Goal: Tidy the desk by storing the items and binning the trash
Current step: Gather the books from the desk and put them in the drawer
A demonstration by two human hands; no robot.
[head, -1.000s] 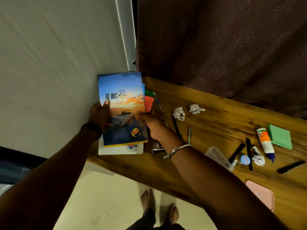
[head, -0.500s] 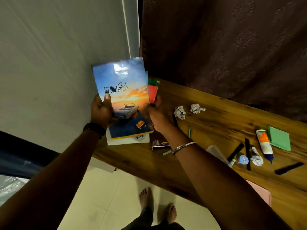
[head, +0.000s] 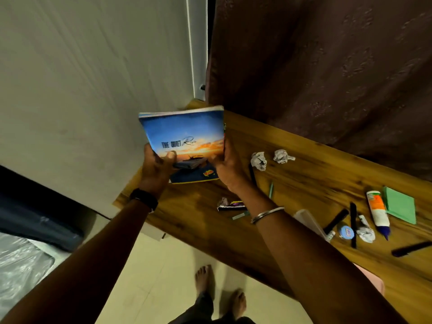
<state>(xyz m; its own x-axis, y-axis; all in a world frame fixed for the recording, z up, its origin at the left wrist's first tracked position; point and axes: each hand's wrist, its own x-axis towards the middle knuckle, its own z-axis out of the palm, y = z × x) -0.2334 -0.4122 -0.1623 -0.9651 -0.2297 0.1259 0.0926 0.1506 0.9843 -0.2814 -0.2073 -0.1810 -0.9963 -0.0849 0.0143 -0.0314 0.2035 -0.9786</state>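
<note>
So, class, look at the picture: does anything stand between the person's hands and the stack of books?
Nothing visible does. The left hand and right hand both grip the stack of books directly, near its lower edge. Where it will be stored is not in view.

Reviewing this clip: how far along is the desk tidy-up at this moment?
Early. Nothing visibly looks done: no bin or storage shows. In hand: the left hand and right hand grip a stack of notebooks above the left end of the desk. Left: three crumpled paper balls and a snack wrapper to bin, plus glue tube, green sticky notes and black pens lying loose.
</note>
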